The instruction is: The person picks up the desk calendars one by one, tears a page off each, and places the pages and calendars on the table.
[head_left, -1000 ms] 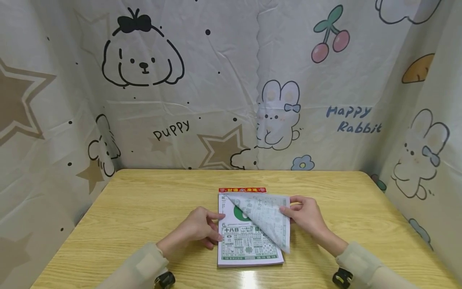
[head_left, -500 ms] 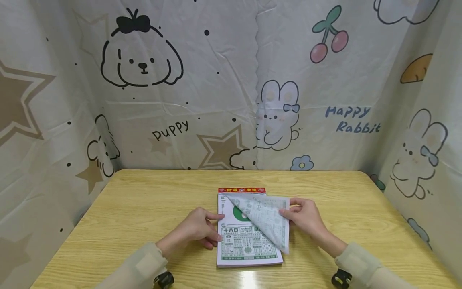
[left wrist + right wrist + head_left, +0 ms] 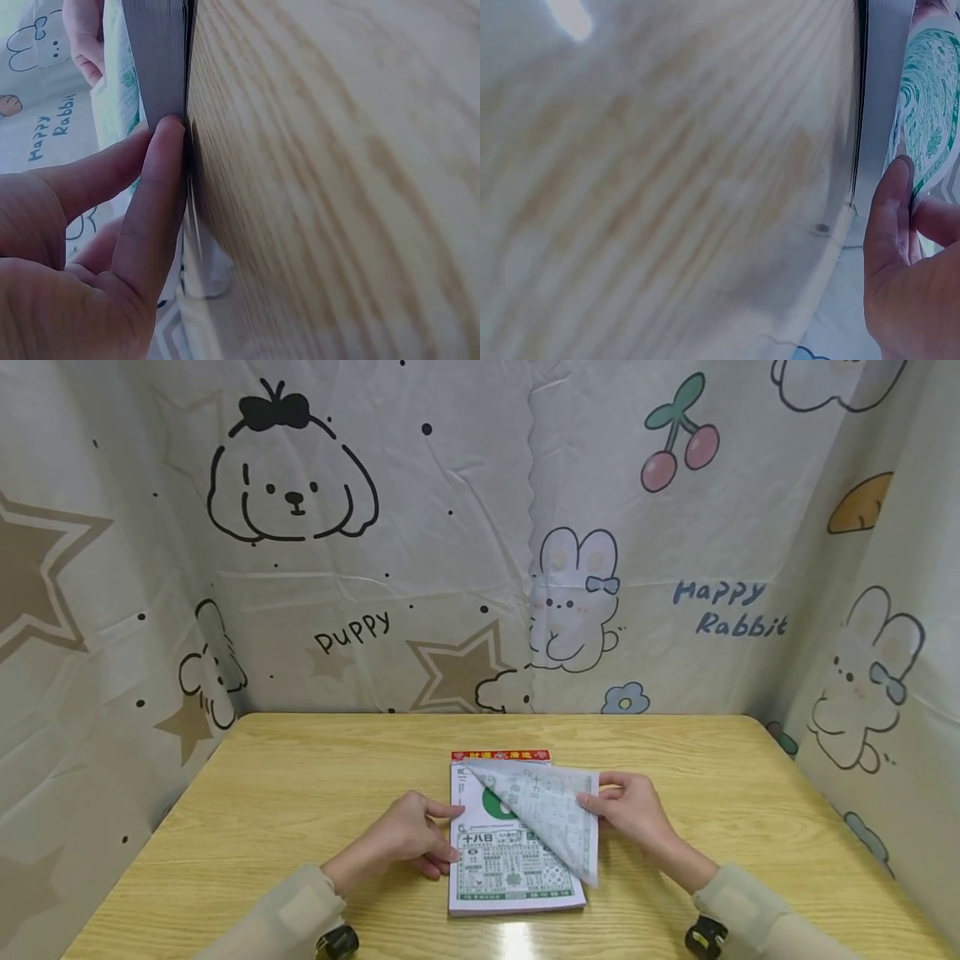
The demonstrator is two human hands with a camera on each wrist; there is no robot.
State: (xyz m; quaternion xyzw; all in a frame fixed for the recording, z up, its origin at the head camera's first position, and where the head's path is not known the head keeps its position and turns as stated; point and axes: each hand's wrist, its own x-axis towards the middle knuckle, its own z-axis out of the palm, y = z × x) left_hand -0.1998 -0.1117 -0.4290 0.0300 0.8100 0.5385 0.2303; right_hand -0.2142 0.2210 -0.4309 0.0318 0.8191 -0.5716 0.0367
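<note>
Unchanged: page [image 3: 558, 810] stays folded over — right hand [image 3: 633, 806] pinching its edge; left hand [image 3: 415, 831], fingers parted, touching calendar [image 3: 498, 864].

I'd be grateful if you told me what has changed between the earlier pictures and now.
Very little: the right hand and the page it pinches have dipped slightly in the head view. That whole view has also drifted slightly left, apparently from camera movement. Nothing was newly taken hold of or let go. The left hand stayed at the left edge of the pad, with the page folded back.
</note>
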